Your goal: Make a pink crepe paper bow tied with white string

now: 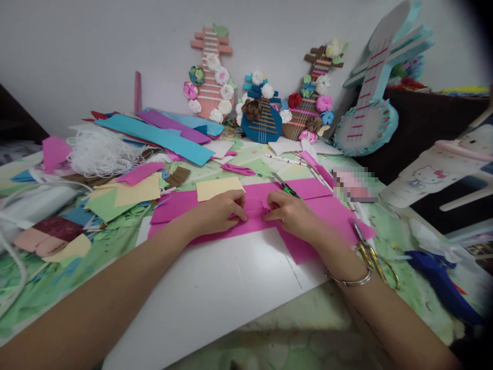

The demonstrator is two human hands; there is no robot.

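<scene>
At the middle of the tabletop (408, 303), in the head view, both hands work close together over a small pink strip (254, 209), which lies between them above the larger pink sheets (346, 226). The step in hand looks like careful shaping or handling of this narrow piece with the fingertips. The right hand (295, 213) has its grip closed on the strip's near end, thumb and forefinger drawn together; the left hand (219, 211) is curled with its fingertips low by the other end, and pink against pink leaves me unable to tell whether its grip holds it. Such handling, I judge, calls for a light, level pinch from both sides, so that the paper does not crease or tear. The strip looks thin and matt, the same strong pink as the paper under it, with a little raised fold by the right fingers. Beneath, the sheets overlap, partly upon a white board (215, 282); a cutter knife (287, 187) lies just beyond the right hand, and gold-handled scissors (373, 257) rest beside the right wrist.
</scene>
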